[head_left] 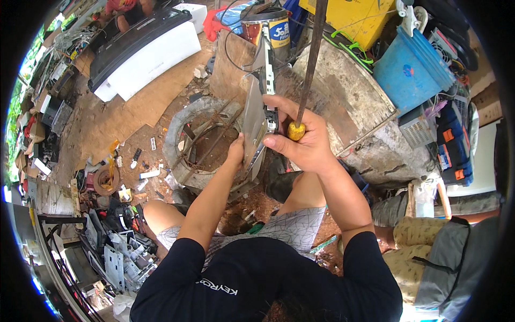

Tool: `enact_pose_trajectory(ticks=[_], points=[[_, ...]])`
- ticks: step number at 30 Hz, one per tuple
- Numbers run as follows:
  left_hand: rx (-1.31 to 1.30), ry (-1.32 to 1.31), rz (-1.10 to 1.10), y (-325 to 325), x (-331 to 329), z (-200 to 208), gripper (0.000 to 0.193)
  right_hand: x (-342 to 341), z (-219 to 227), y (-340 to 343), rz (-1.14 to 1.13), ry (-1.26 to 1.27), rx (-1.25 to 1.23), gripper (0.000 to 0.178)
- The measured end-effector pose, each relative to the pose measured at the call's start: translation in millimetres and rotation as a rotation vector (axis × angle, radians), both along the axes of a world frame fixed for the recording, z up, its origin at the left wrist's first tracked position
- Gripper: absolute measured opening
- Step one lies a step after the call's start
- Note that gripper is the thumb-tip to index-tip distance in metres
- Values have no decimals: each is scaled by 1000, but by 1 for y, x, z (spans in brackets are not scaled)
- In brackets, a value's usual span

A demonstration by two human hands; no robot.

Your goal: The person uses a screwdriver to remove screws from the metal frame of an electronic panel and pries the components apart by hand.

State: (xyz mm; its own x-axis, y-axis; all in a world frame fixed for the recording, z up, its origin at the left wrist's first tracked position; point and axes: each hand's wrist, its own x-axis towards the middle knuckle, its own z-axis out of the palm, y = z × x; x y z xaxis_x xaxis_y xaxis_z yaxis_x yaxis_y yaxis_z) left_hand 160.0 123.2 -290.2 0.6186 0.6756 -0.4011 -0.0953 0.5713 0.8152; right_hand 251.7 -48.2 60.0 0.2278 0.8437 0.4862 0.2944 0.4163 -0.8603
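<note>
Between my hands stands a thin grey sheet-metal assembly, edge-on, with a white and black plastic rail along its right side; it looks like a part of some machine. My left hand grips its left face, fingers partly hidden behind it. On the other side, my right hand pinches the black fittings at its edge. A long dark metal rod with a round yellow end, perhaps a screwdriver, also rests in that right hand and points upward. Below the assembly is a round concrete ring with metal bars across it.
A white and black machine housing lies at the far left, near another person. Scrap parts are heaped at the lower left. To the right are a worn wooden board, a blue bucket and a paint can.
</note>
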Motion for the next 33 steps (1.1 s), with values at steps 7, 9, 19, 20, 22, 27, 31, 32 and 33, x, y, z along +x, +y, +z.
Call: enact_pose_trajectory(ticks=[7, 9, 19, 20, 22, 27, 31, 32, 33], points=[[293, 227, -77, 5, -14, 26, 63, -15, -12, -10, 33, -20, 11, 58], [304, 210, -34, -4, -28, 67, 63, -25, -17, -12, 10, -46, 46, 58], [1560, -18, -132, -68, -95, 288, 107, -42, -14, -10, 19, 44, -13, 61], [1562, -4, -138, -70, -98, 293, 105, -42, -13, -9, 37, 44, -30, 60], [1578, -2, -153, -71, -104, 301, 101, -39, -11, -9, 72, 64, -46, 59], [1421, -10, -213, -68, -115, 318, 88, -34, -8, -9, 141, 86, -104, 59], [1324, -23, -205, -71, -115, 325, 90, -30, -3, -7, 242, 75, -139, 59], [1318, -12, -206, -70, -116, 326, 91, -28, -2, -7, 277, 65, -142, 60], [1313, -1, -204, -67, -116, 326, 92, -26, -1, -7, 286, 120, -155, 59]])
